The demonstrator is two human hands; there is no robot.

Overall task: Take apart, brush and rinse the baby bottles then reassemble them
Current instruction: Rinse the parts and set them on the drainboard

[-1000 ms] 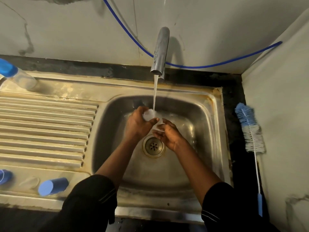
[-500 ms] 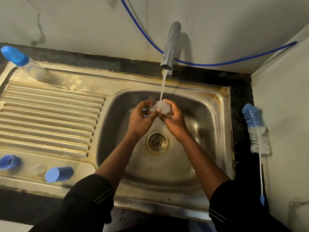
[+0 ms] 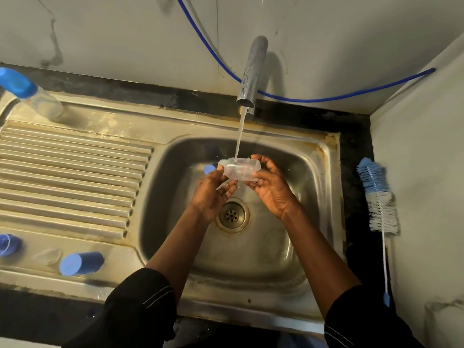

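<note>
Fingers [image 3: 259, 159] of the left hand [image 3: 212, 194] and right hand [image 3: 272, 192] grip the bottle [image 3: 239, 170] sideways under the tap [image 3: 251, 74] stream, over the sink [image 3: 337, 209].
Head view: wet plastic could slip from that grip and drop onto the drain [image 3: 232, 216]; water striking its side may splash out. No writing is legible.

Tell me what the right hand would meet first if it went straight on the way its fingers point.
The right hand points up-left and grips the clear plastic bottle body. Going on, it would likely push that bottle into the left hand at its other end; depth is unclear.
</note>
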